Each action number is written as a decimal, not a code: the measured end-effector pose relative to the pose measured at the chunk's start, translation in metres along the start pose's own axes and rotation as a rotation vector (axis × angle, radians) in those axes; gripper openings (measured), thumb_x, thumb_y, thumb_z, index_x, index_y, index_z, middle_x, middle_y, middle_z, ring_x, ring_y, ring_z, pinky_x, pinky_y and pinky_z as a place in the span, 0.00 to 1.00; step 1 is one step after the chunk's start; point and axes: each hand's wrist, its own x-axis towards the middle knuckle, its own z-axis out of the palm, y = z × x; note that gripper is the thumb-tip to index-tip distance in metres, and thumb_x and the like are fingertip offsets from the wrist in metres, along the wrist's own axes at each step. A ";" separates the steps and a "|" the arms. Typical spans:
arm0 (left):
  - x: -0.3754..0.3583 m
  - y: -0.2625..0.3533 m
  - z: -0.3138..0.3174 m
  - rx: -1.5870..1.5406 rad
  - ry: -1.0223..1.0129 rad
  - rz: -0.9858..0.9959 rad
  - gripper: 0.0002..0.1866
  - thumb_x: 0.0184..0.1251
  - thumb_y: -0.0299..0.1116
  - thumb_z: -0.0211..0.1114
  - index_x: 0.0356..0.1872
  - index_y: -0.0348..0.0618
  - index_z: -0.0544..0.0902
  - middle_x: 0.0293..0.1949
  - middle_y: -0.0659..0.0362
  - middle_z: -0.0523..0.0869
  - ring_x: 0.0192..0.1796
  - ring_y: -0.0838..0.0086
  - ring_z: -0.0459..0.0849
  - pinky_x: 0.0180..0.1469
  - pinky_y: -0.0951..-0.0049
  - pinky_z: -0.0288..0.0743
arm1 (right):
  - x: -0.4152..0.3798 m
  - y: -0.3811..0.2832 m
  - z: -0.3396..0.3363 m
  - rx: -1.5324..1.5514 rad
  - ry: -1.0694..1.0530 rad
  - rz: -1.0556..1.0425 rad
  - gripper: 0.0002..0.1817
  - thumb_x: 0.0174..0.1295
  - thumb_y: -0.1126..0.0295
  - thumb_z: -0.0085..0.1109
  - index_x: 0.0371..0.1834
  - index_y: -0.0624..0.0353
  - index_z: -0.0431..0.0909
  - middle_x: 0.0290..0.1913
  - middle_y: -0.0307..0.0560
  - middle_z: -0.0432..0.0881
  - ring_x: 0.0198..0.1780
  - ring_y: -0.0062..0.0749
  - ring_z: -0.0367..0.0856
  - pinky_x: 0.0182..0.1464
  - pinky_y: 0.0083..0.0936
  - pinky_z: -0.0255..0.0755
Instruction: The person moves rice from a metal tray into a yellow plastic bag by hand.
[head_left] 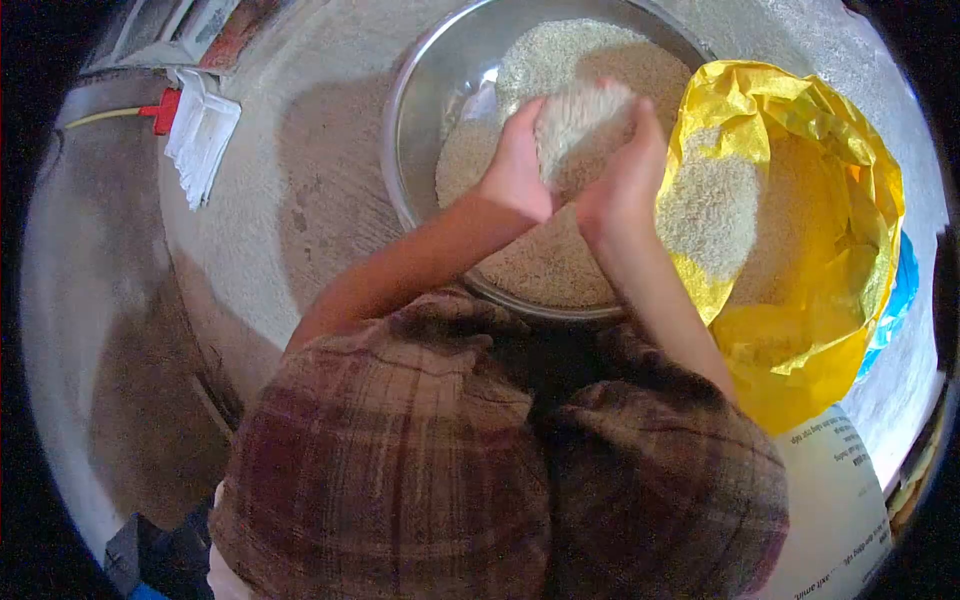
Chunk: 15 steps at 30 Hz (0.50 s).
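Note:
Cupped together over a wide steel basin (400, 110), my left hand (520, 165) and my right hand (630, 165) hold a heap of rice (590, 120) between them. The heap is slightly blurred. Beneath my hands, more rice (550, 260) lies across the basin's bottom, piled higher at the far side. My fingertips are mostly hidden by the heap. Right of the basin, close to my right forearm, stands an open yellow sack (820, 340) with rice (710, 210) inside it.
A white folded cloth or paper (203, 130) and a red piece with a yellow cord (162, 112) lie at the left on the concrete floor (330, 190). Blue plastic (895, 300) shows behind the sack. A printed white surface (835, 500) is at lower right.

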 end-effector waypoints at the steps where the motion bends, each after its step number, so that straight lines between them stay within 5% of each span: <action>1: -0.007 0.005 0.017 0.009 -0.041 0.047 0.19 0.56 0.41 0.39 0.40 0.42 0.73 0.41 0.56 0.76 0.44 0.66 0.73 0.49 0.68 0.64 | 0.000 -0.010 0.004 0.067 -0.037 -0.034 0.18 0.58 0.62 0.31 0.40 0.62 0.68 0.41 0.47 0.72 0.44 0.33 0.69 0.50 0.28 0.59; 5: 0.002 0.001 0.074 0.113 -0.264 0.121 0.16 0.56 0.36 0.41 0.35 0.38 0.73 0.35 0.55 0.78 0.40 0.68 0.76 0.47 0.72 0.67 | -0.013 -0.072 0.012 0.151 -0.050 -0.169 0.19 0.57 0.64 0.30 0.45 0.65 0.66 0.44 0.49 0.71 0.48 0.34 0.67 0.53 0.29 0.57; 9: 0.029 -0.030 0.129 0.405 -0.481 -0.096 0.08 0.50 0.30 0.51 0.25 0.38 0.75 0.28 0.57 0.78 0.33 0.72 0.77 0.40 0.72 0.70 | -0.008 -0.130 -0.027 0.000 0.128 -0.330 0.20 0.55 0.65 0.33 0.48 0.65 0.63 0.47 0.53 0.68 0.49 0.37 0.65 0.54 0.32 0.54; 10: 0.044 -0.036 0.125 0.848 -0.653 0.203 0.10 0.47 0.33 0.54 0.25 0.36 0.76 0.28 0.55 0.78 0.32 0.68 0.77 0.39 0.72 0.70 | -0.010 -0.139 -0.037 -0.159 0.191 -0.412 0.20 0.55 0.64 0.34 0.48 0.64 0.64 0.47 0.52 0.68 0.50 0.37 0.65 0.55 0.32 0.54; 11: 0.046 -0.031 0.125 0.840 -0.656 0.204 0.10 0.47 0.33 0.54 0.25 0.36 0.76 0.28 0.55 0.78 0.32 0.68 0.77 0.39 0.72 0.70 | -0.010 -0.146 -0.048 -0.167 0.192 -0.415 0.20 0.55 0.64 0.34 0.48 0.64 0.64 0.47 0.52 0.68 0.50 0.37 0.65 0.55 0.32 0.54; 13: 0.047 -0.016 0.119 1.773 -0.725 1.179 0.13 0.51 0.35 0.53 0.33 0.36 0.75 0.31 0.54 0.78 0.37 0.68 0.76 0.40 0.71 0.68 | -0.010 -0.152 -0.067 -0.244 0.551 -0.653 0.20 0.54 0.61 0.37 0.46 0.62 0.66 0.46 0.49 0.69 0.50 0.34 0.64 0.54 0.30 0.52; 15: 0.057 0.010 0.096 1.660 -0.604 1.186 0.13 0.45 0.35 0.55 0.31 0.39 0.77 0.30 0.49 0.77 0.35 0.61 0.76 0.41 0.69 0.68 | -0.017 -0.148 -0.070 -0.403 0.516 -0.688 0.20 0.54 0.61 0.38 0.46 0.62 0.66 0.46 0.48 0.69 0.51 0.33 0.64 0.54 0.30 0.52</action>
